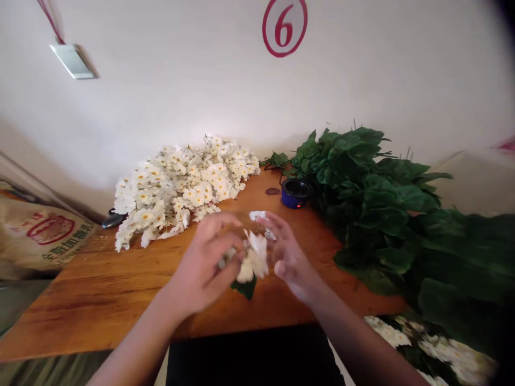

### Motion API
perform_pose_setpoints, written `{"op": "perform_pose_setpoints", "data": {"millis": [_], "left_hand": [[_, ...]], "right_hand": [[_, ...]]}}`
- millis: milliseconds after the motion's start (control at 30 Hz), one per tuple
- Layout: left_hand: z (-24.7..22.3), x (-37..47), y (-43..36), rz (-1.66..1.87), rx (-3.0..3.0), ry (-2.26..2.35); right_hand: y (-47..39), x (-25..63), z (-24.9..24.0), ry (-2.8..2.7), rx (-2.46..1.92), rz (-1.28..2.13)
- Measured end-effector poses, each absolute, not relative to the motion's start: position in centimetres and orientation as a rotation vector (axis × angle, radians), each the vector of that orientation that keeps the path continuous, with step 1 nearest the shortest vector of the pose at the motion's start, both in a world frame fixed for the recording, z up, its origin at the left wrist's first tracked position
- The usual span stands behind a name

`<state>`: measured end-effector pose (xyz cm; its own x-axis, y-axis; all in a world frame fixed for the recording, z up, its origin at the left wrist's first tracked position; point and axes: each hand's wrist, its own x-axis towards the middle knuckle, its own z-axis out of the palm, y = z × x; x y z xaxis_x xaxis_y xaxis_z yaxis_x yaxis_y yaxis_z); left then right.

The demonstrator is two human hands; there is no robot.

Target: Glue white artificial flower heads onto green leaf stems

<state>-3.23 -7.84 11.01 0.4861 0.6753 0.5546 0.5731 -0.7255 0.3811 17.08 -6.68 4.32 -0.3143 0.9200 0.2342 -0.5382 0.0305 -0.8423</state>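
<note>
Behind the blue pot rises a pale wall, marked with a circled red 6. Under the pot spreads the wooden bench. To the pot's right, a great heap of green artificial leaves runs down past the bench's right side; to its left lies a smaller heap of white artificial flowers with yellow centres. Well left of the pot is a printed sack (its red emblem faces up). More white blossoms show below and right of the pot.

Nearer the person than the pot, the left hand has its fingers closed on a sprig of white flowers, held over the bench; a green leaf shows just under the petals. The right hand, fingers apart and curved, is just beside the sprig (too blurred to tell whether it touches). Smallest, some loose white petals lie between the pot and the hands.
</note>
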Motion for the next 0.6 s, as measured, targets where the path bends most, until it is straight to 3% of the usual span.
{"op": "perform_pose_setpoints", "data": {"millis": [133,300,600], "left_hand": [[10.4,-0.8,-11.3,1.023,2.565,1.009],[7.1,0.1,-14.8,1.322,2.318,1.413],[1.3,2.8,-19.7,1.317,1.556,1.016]], "right_hand": [[-11.2,13.9,5.2,-0.724,-0.409,1.853],[-13.7,12.2,3.5,-0.348,-0.558,1.994],[-16.2,12.0,3.3,-0.414,-0.637,1.907]]}}
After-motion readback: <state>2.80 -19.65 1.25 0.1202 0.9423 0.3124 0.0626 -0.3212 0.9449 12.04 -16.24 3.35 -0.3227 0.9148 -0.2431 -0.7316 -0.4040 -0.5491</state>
